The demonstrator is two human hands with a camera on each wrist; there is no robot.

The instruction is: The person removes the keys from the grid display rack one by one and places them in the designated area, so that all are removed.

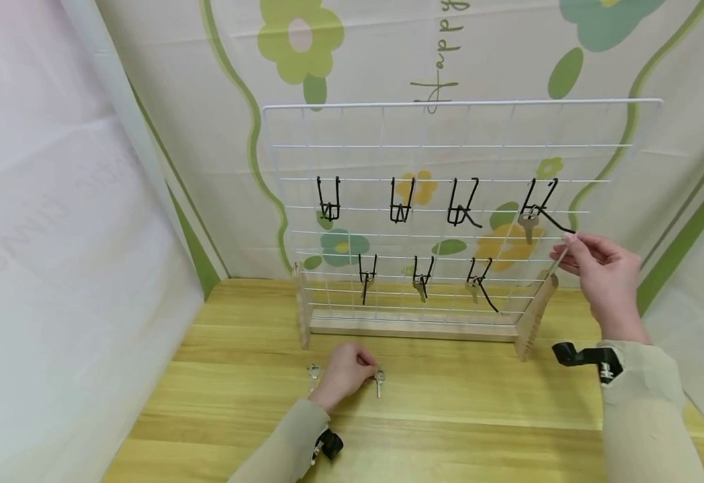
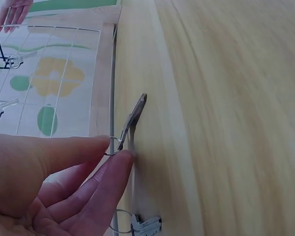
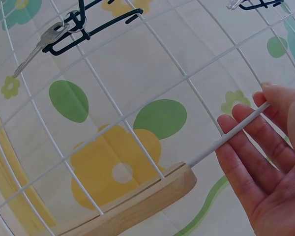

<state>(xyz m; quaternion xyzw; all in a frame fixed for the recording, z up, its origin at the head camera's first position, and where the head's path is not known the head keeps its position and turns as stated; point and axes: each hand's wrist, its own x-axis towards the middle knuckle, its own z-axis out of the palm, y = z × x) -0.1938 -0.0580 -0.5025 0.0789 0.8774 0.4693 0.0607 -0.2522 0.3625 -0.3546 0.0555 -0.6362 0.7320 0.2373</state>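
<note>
I see my left hand point(image 1: 344, 374) low on the pale yellow wooden tabletop point(image 1: 448, 416), thumb and forefinger pinched narrowly on the ring of a small silver metal key point(image 2: 132, 119); the left wrist view shows the blade tilted up off the wood, so it looks as if it is being lifted rather than left lying. A second silver key with a wire ring point(image 1: 313, 376) lies flat just to the hand's left, near the rack's base.

My right hand point(image 1: 605, 272) reaches up to the right edge of the white wire grid rack point(image 1: 460, 144), its fingers point(image 3: 246, 147) curled around the outer rod, I judge to steady the panel, which stands upright in two light wooden feet point(image 1: 533, 322).

By my count, seven black wire hooks point(image 1: 400, 201) hang on the grid, four in the upper row and three in the lower. At least four carry keys: one on the upper right hook point(image 1: 529, 221) and three along the lower row. Whether the other upper hooks hold any I cannot tell. Two keys sit at table level.
</note>
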